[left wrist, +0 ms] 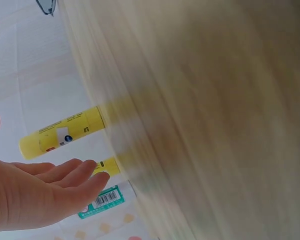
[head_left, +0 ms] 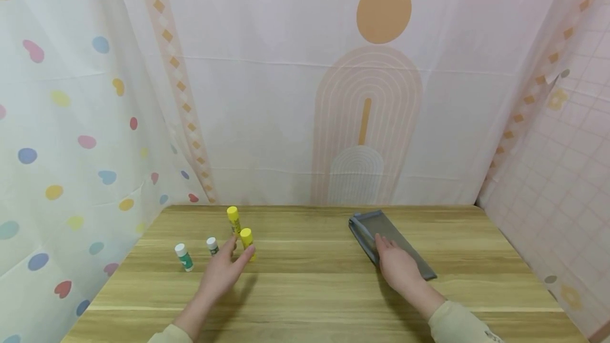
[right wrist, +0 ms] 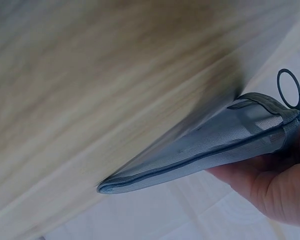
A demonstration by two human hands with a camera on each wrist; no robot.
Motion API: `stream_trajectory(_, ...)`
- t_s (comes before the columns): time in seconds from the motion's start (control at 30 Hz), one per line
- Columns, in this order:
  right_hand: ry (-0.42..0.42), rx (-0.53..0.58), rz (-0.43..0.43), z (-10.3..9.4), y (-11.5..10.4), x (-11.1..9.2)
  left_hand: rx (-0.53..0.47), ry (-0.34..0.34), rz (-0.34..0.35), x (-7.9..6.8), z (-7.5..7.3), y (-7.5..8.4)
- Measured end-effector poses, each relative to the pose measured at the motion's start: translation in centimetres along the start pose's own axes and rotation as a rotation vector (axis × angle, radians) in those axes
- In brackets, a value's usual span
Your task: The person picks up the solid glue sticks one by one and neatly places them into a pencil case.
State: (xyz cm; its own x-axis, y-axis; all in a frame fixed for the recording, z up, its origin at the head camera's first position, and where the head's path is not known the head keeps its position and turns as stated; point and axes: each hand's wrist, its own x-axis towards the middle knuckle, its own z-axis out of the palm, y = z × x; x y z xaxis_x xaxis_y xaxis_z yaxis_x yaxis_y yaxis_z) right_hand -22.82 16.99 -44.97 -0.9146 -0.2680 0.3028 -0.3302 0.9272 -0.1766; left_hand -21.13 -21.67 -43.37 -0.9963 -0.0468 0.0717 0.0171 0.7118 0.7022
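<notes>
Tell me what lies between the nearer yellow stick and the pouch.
Only bare table lies between the nearer yellow stick and the pouch, seen in the head view.

left hand (head_left: 222,273): bare | right hand (head_left: 400,268): bare, like the left | left sleeve (head_left: 170,335): pale cream cloth, ending behind the wrist | right sleeve (head_left: 457,324): same cream colour, carrying a small dark marking

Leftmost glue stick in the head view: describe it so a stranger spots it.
On the wooden table, look left of the left hand. The green glue stick stands outermost, white-capped unlike the yellow glue sticks and, unlike the other white-capped stick, unobscured.
</notes>
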Motion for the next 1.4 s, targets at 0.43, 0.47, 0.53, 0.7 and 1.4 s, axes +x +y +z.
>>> stream_trajectory(0.43, 0.041, 0.055, 0.015, -0.3, 0.0, -0.2, -0.089, -0.006, -0.076, 0.7, 0.6, 0.0)
stream_trajectory(0.47, 0.041, 0.058, 0.018, -0.3, 0.0, -0.1, -0.099, -0.003, -0.073, 0.7, 0.7, 0.0)
stream_trajectory(0.53, 0.041, 0.06, 0.021, -0.3, 0.0, -0.1, -0.118, 0.004, -0.068, 0.8, 0.8, 0.0)
stream_trajectory(0.7, 0.032, 0.063, 0.023, -0.3, 0.1, -0.1, -0.169, 0.045, -0.044, 1.2, 1.3, -0.2)
stream_trajectory(1.4, 0.038, 0.062, 0.017, -0.1, 0.0, -0.1, -0.298, 0.217, -0.094, 2.4, 2.8, 0.0)
